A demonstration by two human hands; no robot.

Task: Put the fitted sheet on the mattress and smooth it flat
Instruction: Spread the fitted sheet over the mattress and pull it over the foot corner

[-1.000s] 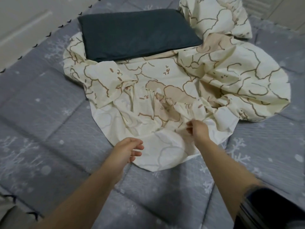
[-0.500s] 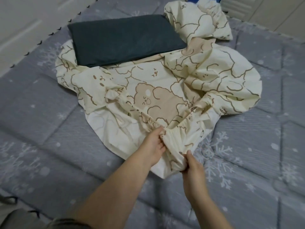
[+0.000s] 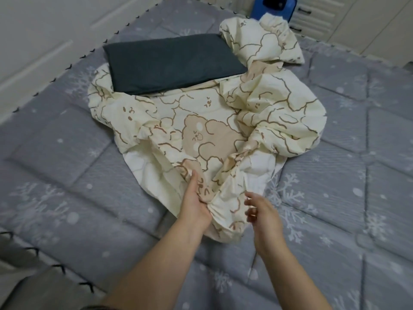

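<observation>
Cream cotton printed with brown-outlined bears and clouds, the fitted sheet point(image 3: 201, 135) lies bunched in a rumpled heap on the middle of the grey quilted mattress point(image 3: 348, 198), whose cover carries white snowflakes and dots. None of its corners is pulled over an edge; the elastic hem shows as a gathered ridge running from the right side of the heap down toward the near edge. A dark grey pillow point(image 3: 172, 66) rests flat on the far part of the sheet, and beyond it another wad of the same fabric rises near a blue object point(image 3: 279, 7) that stands by white drawers point(image 3: 312, 16). The left hand point(image 3: 195, 202) reaches in from the lower centre with the forearm angled up and to the right, the palm turned inward; its fingers are closed on a fold of the sheet at the near hem, the thumb lying along the top of the cloth. The right hand point(image 3: 261, 211) comes in beside it, forearm rising from the lower right, slightly blurred. Its fingers point(image 3: 250, 201) are loosely curled and parted, holding nothing, just beside the gathered hem; whether the fingertips brush the fabric cannot be told. The two hands are near each other, with a puckered bulge of sheet between them.
</observation>
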